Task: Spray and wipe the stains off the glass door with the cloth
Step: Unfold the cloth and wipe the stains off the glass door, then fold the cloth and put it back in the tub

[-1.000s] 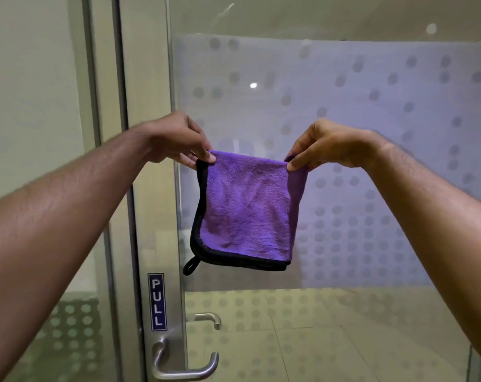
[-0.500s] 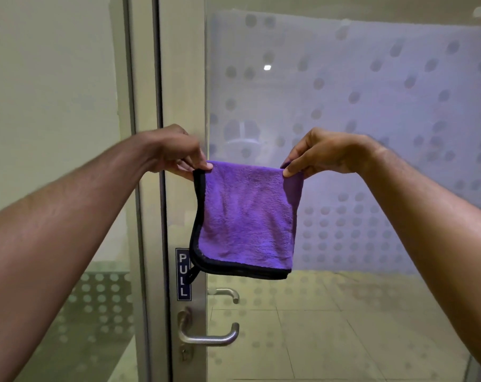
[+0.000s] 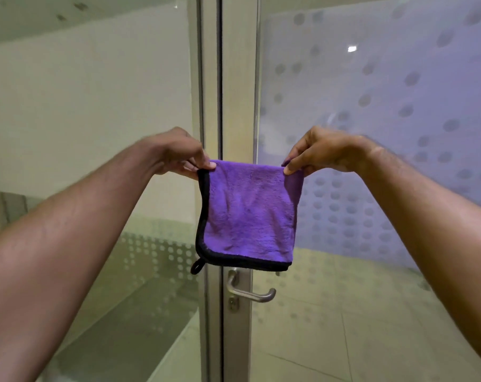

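A folded purple cloth [image 3: 250, 213] with black edging hangs flat in the air in front of the glass door [image 3: 371, 133], its small black loop [image 3: 196, 267] dangling at the lower left corner. The left hand [image 3: 178, 153] pinches the upper left corner between thumb and fingers; the right hand [image 3: 319, 153] pinches the upper right corner the same way. Behind the cloth stands the metal door frame [image 3: 238, 78], and just below its bottom edge sits the lever handle [image 3: 251, 292]. The glass carries a frosted band with dots.

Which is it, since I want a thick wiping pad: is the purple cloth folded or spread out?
Folded. The cloth has black binding only along its left and bottom edges; left hand and right hand pinch its top corners.
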